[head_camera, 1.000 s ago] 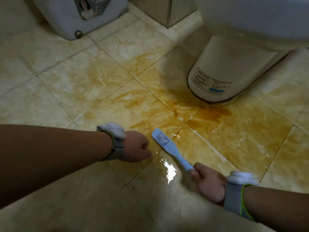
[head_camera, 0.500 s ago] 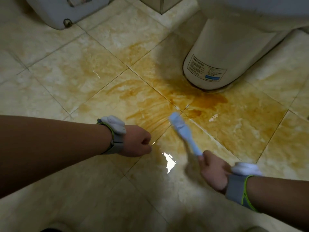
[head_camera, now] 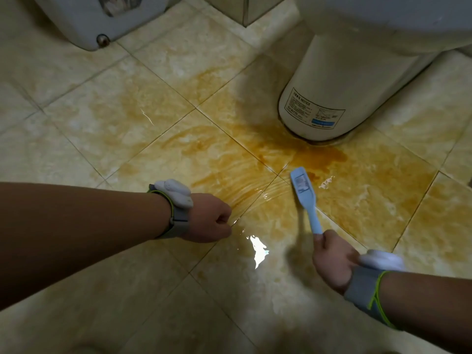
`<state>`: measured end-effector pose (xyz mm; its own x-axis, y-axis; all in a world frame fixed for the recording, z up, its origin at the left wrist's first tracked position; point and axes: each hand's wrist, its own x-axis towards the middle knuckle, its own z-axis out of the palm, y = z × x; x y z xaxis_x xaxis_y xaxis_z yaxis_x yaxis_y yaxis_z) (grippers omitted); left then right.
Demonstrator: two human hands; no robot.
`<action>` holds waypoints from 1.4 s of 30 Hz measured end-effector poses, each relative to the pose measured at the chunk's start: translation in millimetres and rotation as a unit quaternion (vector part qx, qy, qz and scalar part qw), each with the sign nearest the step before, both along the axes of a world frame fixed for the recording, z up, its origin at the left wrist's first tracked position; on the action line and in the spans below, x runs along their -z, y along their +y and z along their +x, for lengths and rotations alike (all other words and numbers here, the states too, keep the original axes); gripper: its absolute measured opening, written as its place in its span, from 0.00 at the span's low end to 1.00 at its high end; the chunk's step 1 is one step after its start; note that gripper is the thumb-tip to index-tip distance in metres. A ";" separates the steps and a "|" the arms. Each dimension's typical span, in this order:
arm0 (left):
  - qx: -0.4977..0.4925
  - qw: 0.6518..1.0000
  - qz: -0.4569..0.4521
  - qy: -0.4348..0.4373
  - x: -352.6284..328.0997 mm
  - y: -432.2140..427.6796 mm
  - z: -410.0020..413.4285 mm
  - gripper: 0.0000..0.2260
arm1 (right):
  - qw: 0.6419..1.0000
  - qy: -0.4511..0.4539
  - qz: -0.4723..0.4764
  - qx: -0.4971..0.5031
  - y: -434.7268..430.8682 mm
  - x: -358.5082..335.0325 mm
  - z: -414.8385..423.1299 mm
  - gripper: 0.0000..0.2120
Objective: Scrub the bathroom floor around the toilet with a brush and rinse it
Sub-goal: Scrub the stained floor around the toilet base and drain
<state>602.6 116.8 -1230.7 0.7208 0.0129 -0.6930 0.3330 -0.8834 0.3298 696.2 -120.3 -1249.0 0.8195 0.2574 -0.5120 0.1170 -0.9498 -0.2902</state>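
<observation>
- Right hand (head_camera: 332, 261): fingers wrapped around the near end of the light-blue brush (head_camera: 305, 198), whose handle slants far-left.
- Brush head: lies on the wet tile, just near of the dark orange stain (head_camera: 321, 157).
- Left hand (head_camera: 208, 218): fingers curled into an empty fist, left of the brush and apart from it.
- Floor (head_camera: 102, 139): beige tiles streaked orange, with a bright glare patch between the hands.
- Toilet base (head_camera: 332, 80): far right, stain touching its foot.

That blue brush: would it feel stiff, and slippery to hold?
The blue brush probably feels stiff: its handle looks straight in the right hand. Likely light, being slim plastic. The floor glistens wet, so the handle may be slippery.
</observation>
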 end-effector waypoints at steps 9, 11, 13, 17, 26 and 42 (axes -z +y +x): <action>0.009 0.999 0.021 -0.040 1.6 0.1 4.4 0.13 | 0.989 0.034 0.007 -0.145 0.8 2.5 -4.6 0.14; 0.006 0.999 0.015 -0.037 2.7 1.2 2.8 0.13 | 1.000 -0.001 0.011 -0.027 6.8 -1.0 9.8 0.10; 0.003 0.999 0.015 -0.035 2.8 2.8 3.1 0.13 | 0.998 -0.036 0.012 0.042 17.8 -4.7 18.2 0.13; 0.001 0.998 0.028 -0.048 1.5 5.5 8.1 0.14 | 0.993 -0.022 0.090 -0.067 47.7 -10.2 1.7 0.10; -0.008 0.999 0.014 -0.034 3.3 10.6 4.9 0.11 | 0.997 -0.047 0.045 -0.032 51.6 10.4 39.5 0.13; -0.042 0.998 0.004 -0.047 8.5 19.4 19.8 0.11 | 0.995 -0.055 0.086 -0.001 95.0 7.2 43.3 0.16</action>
<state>622.4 136.2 -1239.2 0.7783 0.0815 -0.6225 0.3747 -0.8559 0.3564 739.5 -25.3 -1256.1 0.8676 0.3348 -0.3678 0.1587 -0.8872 -0.4332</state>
